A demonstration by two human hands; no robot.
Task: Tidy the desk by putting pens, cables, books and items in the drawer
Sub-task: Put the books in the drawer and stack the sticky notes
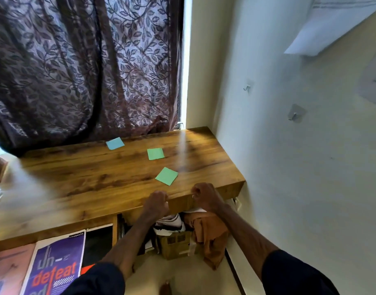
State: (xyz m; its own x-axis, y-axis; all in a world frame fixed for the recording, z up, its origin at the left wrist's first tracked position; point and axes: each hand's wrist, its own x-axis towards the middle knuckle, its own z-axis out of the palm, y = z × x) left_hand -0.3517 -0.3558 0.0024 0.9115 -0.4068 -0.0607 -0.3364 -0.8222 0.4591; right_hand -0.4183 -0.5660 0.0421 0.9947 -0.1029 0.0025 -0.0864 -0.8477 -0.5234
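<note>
Left hand (156,201) and right hand (204,194) are clenched at the desk's (87,173) front edge, whether round a drawer lip I cannot tell; a green note (166,176) lies on the desk just behind them; better to pull evenly, both sides together, to avoid jamming.

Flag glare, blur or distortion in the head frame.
Head view: sunlight streak glares across the brown wooden desk top; its left end is blurred and washed out; wide-angle lens bows the white wall; nearest green square paper note looks sharp.
</note>
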